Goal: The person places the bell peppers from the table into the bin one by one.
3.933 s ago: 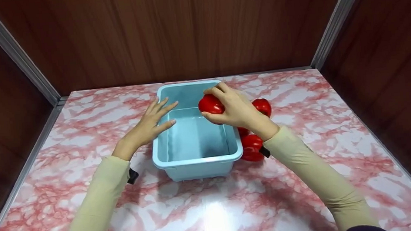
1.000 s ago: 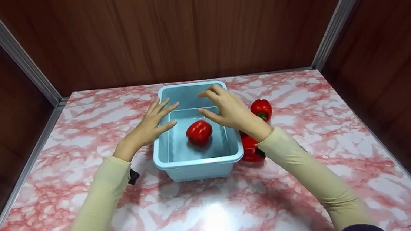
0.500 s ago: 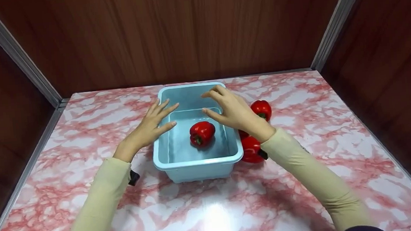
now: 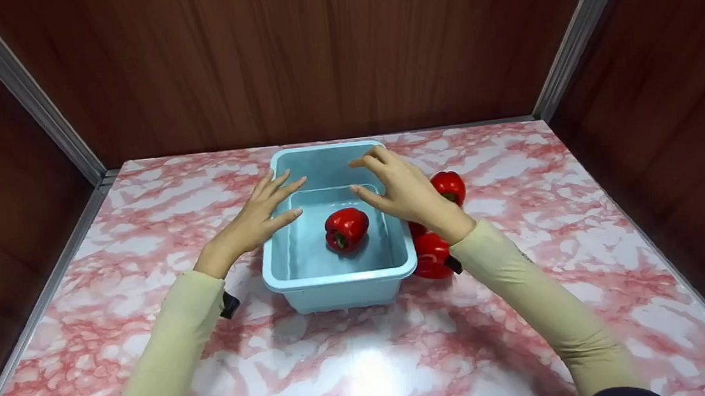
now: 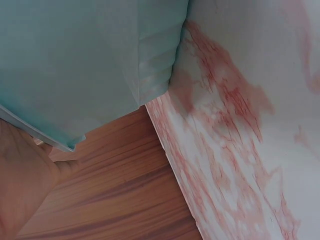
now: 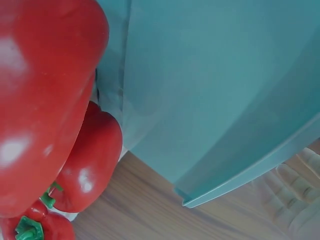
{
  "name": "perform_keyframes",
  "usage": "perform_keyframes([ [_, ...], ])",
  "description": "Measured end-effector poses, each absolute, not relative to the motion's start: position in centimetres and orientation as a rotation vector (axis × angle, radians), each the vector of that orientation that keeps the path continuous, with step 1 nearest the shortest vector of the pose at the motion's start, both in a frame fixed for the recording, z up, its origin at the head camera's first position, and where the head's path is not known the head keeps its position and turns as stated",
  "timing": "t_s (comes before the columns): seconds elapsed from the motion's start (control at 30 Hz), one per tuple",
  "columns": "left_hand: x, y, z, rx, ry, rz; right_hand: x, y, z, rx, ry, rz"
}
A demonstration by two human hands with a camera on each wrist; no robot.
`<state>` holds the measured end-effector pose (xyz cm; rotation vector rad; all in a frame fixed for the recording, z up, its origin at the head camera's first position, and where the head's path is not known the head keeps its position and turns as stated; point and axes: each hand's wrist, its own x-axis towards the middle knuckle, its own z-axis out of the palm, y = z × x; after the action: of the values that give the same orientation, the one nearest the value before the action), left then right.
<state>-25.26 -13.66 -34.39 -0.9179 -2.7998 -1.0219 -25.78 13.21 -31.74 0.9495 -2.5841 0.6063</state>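
Left hand (image 4: pixel 255 214): fingers spread, nothing held, at the left rim of a light-blue plastic tub (image 4: pixel 340 279) (contact uncertain). Red bell pepper (image 4: pixel 347 228): on the tub floor, lying on its side, stem end toward the person and slightly left. Right hand (image 4: pixel 404 187): thumb and fingers apart, nothing held, above the tub's right side; that pepper lies below it, nearer the person. Counter (image 4: pixel 316 367), right of the tub: far pepper (image 4: pixel 449 184), middle pepper (image 6: pixel 92 160), near pepper (image 4: pixel 431 258), all red, the right hand much closer than the left.
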Motion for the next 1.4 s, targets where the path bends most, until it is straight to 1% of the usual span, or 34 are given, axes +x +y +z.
perform_keyframes([
  [0.1,-29.6,-15.2,-38.7,-0.97,-2.82,-0.918,-28.8,13.6,-34.9,0.893,-2.58,0.611],
  [0.17,-30.5,-15.5,-39.6,-0.971,-2.808,-0.921,-29.2,13.9,-35.3,0.902,-2.559,0.606],
  [1.4,-30.6,-15.5,-39.8,-0.923,-2.815,-0.931,-29.7,15.0,-35.9,0.868,-2.552,0.568],
])
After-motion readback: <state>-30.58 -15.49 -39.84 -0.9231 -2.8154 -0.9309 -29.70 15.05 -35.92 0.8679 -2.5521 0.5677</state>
